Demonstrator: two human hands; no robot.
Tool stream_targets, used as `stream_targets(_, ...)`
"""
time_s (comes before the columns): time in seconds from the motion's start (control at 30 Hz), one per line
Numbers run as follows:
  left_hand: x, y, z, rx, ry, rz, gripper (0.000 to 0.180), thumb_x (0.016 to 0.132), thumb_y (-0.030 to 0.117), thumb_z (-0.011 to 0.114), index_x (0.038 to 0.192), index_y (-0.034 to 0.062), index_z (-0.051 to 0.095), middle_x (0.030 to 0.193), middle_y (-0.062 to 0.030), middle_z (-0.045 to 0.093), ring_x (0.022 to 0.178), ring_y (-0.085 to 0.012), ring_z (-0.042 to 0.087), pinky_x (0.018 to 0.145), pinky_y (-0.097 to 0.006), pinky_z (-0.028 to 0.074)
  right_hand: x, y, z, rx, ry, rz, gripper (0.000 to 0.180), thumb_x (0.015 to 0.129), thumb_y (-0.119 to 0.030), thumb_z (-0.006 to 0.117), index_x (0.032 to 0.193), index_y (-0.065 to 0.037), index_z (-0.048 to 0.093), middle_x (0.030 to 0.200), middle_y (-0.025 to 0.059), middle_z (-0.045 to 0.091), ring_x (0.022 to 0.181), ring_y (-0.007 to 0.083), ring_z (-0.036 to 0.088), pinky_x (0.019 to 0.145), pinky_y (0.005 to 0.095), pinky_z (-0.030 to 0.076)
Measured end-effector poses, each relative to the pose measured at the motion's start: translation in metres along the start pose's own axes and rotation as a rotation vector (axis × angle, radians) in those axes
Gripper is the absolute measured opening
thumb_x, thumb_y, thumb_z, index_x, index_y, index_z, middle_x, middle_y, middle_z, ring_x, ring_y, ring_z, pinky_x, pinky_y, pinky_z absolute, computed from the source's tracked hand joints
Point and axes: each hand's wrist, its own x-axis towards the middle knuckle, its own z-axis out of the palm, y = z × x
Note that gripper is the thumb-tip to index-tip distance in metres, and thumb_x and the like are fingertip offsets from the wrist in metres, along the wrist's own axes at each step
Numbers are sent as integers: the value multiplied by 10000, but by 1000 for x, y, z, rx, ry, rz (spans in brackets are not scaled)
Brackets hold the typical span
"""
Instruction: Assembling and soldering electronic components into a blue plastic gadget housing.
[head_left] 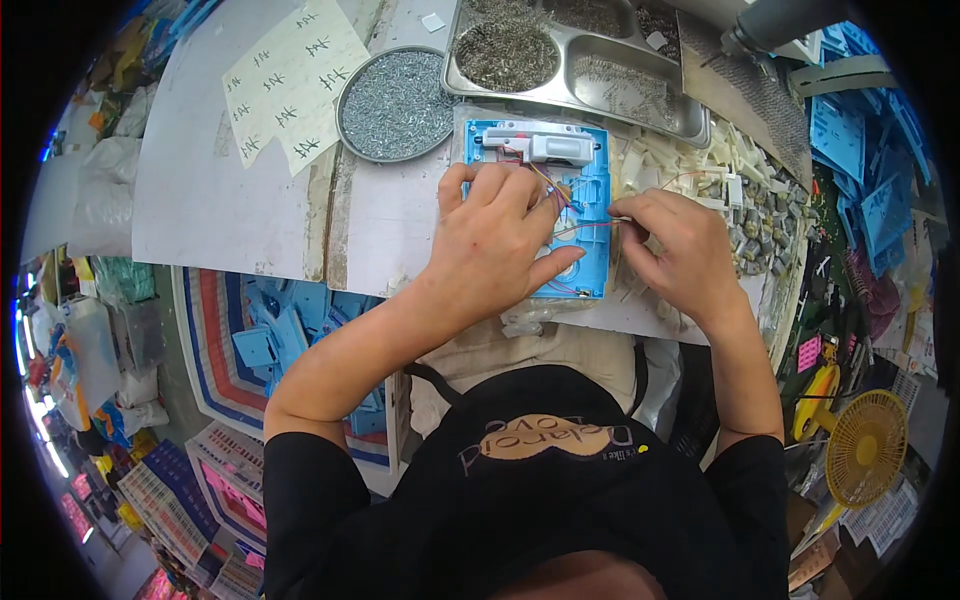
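Observation:
A blue plastic housing (pixel 597 180) lies on the worktable in front of me, with a white-and-grey part (pixel 548 147) across its far end and thin coloured wires inside. My left hand (pixel 495 230) rests over the left side of the housing, fingers spread and thumb apart, hiding much of the inside. At the housing's right edge, my right hand (pixel 680 245) pinches thin red and light wires (pixel 595 224) between thumb and fingertips. These wires stretch left toward my left thumb. Their far ends are hidden under the left hand.
A round grey tray (pixel 343 125) of small metal pins and a steel compartment tray (pixel 560 97) of small springs and screws stand behind. White plastic pieces and small motors (pixel 765 225) are heaped right. Blue housings fill a bin (pixel 225 375) below left; a yellow fan (pixel 866 447) stands lower right.

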Motion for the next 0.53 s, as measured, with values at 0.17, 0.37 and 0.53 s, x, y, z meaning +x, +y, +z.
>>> stream_targets(0.17,4,0,1,-16,-28,-27,458,808,398,744,1140,84,701,944,-23,543,964,-223,517,899,-436,289,0,6,2,16,-16,1,170,789,-74,696,957,-79,677,816,80,661,721,280,658,606,391,520)
stream_targets(0.37,9,-5,5,-88,-24,-86,397,823,367,743,1083,72,684,971,-50,578,958,-255,537,882,-444,311,-2,12,3,36,-27,-3,167,791,-82,700,955,-87,671,812,76,658,725,278,657,604,392,517)
stream_targets(0.53,10,-5,0,0,-69,-49,429,827,372,742,1125,69,683,974,-51,583,977,-255,541,877,-447,319,-6,11,-3,41,-50,-16,169,802,-106,710,965,-91,671,824,77,666,749,279,666,640,390,525)
